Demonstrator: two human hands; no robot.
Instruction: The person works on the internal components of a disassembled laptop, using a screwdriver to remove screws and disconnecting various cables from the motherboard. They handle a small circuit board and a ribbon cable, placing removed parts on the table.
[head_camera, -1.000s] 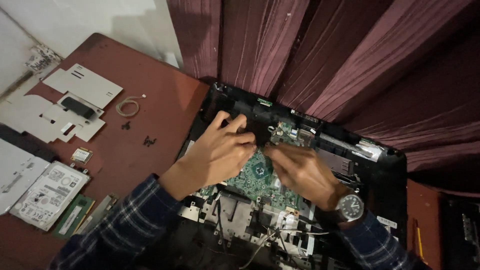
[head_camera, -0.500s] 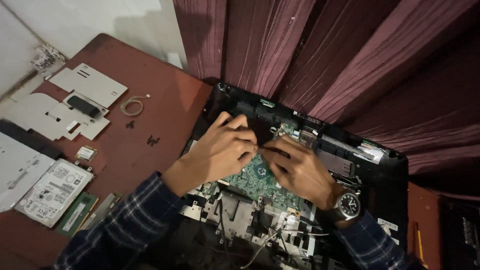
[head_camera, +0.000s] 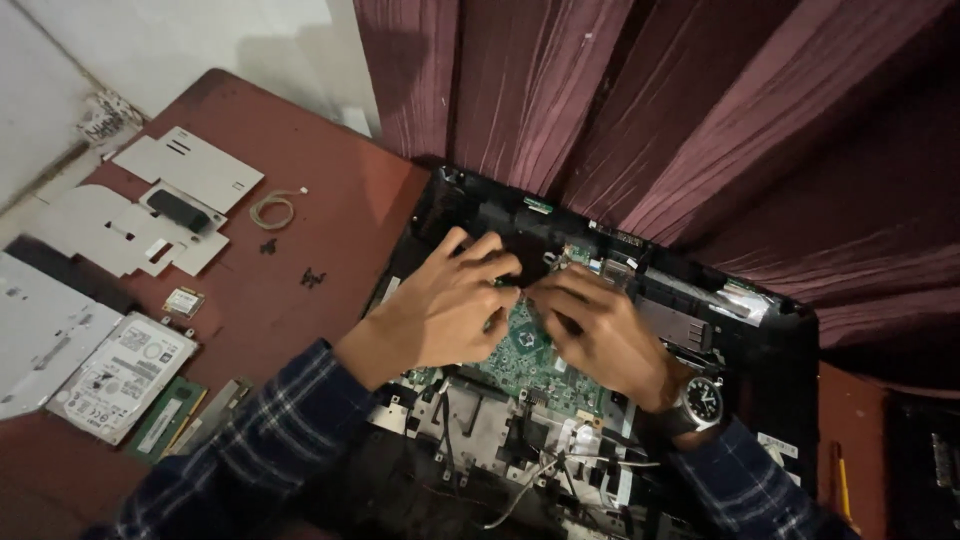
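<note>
An opened black laptop chassis (head_camera: 760, 350) lies on a reddish-brown table (head_camera: 330, 230), its green circuit board (head_camera: 525, 350) exposed. My left hand (head_camera: 445, 310) rests on the board's upper left part, fingers curled toward a dark part near the top. My right hand (head_camera: 600, 335), a wristwatch (head_camera: 700, 402) on its wrist, lies beside it with the fingertips pinched together close to the left fingertips. What the fingers grip is hidden. Both sleeves are dark blue plaid.
Left of the laptop lie grey cover panels (head_camera: 185, 170), a hard drive (head_camera: 120, 375), green memory sticks (head_camera: 165, 418), a small card (head_camera: 183, 301), a coiled wire (head_camera: 272, 208) and small screws (head_camera: 312, 277). Maroon curtains (head_camera: 650, 110) hang behind. Loose cables (head_camera: 520, 495) trail at the chassis front.
Both hands have stayed on the board, the fingertips drawing closer together near its top edge. The view has shifted slightly.
</note>
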